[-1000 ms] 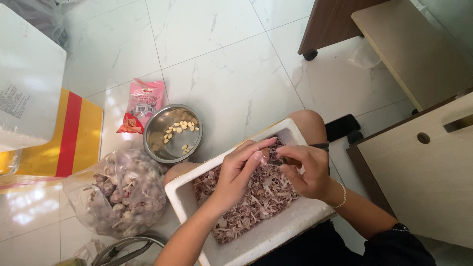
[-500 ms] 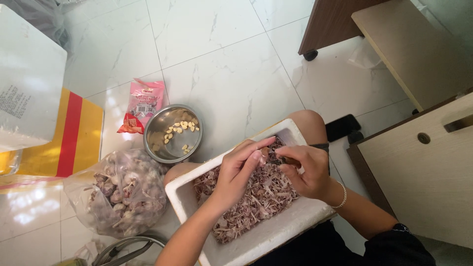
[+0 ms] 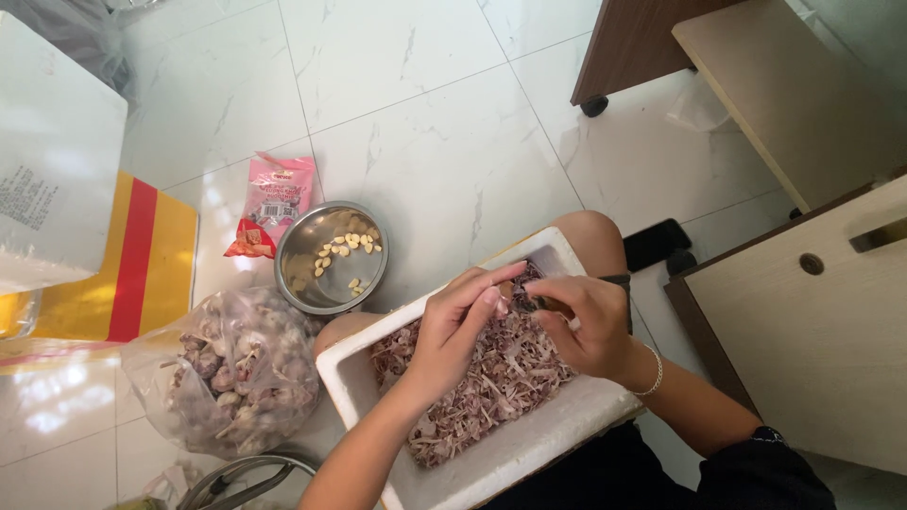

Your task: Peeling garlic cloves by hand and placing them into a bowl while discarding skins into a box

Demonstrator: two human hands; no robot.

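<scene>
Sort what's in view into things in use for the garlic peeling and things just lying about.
In use: left hand, right hand, white foam box of skins, steel bowl of peeled cloves, bag of garlic bulbs.
Lying about: pink packet, black phone, yellow-red sack.

— What is catching the light down there?
— The floor point(image 3: 416, 142) is showing glossy marbled tile, and at nine o'clock the round bowl point(image 3: 332, 257) is gleaming as smooth metal.
— And the white box point(image 3: 491, 453)?
— It is looking like matt, grainy foam, holding dry papery skins point(image 3: 491, 378); the bag point(image 3: 227, 373) is shining as thin clear plastic.
</scene>
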